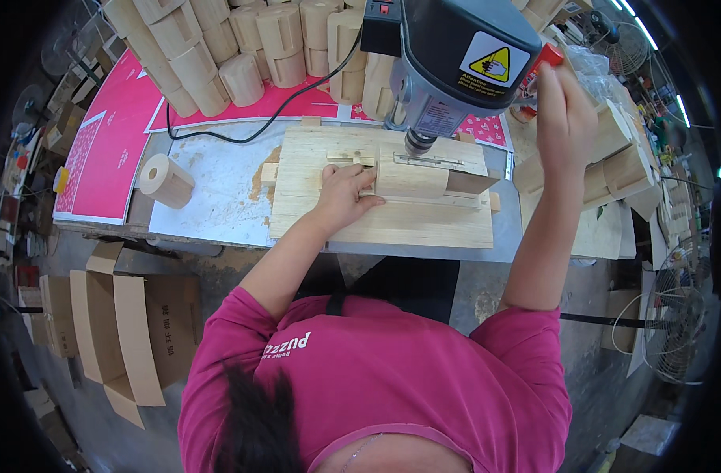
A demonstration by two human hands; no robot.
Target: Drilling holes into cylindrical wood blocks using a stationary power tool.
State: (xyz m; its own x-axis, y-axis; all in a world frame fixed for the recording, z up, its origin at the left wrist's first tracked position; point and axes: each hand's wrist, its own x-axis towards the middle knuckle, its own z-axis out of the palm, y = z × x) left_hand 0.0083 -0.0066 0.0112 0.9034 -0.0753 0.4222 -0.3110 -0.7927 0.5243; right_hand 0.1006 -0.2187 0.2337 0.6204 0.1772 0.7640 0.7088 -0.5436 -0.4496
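Under the drill (467,59), the left hand (347,195), thumb spread, touches the block (411,177): best braced firmly. Right of the drill, the right hand (565,106) grips the knob (551,54): pull evenly.

The workpiece (411,180) is pale, smooth wood with a matt surface, as is the jig board (423,227), its grain showing. Bare wood also makes up the loose cylinder (165,183). The drill press housing (423,27) looks like dark, slightly glossy plastic, the chuck (419,143) shiny metal, the lever knob (551,54) smooth red plastic. The pink sheet (100,177) appears smooth and printed; the open box (130,323) is matt brown cardboard, the shirt (415,363) soft magenta cloth.
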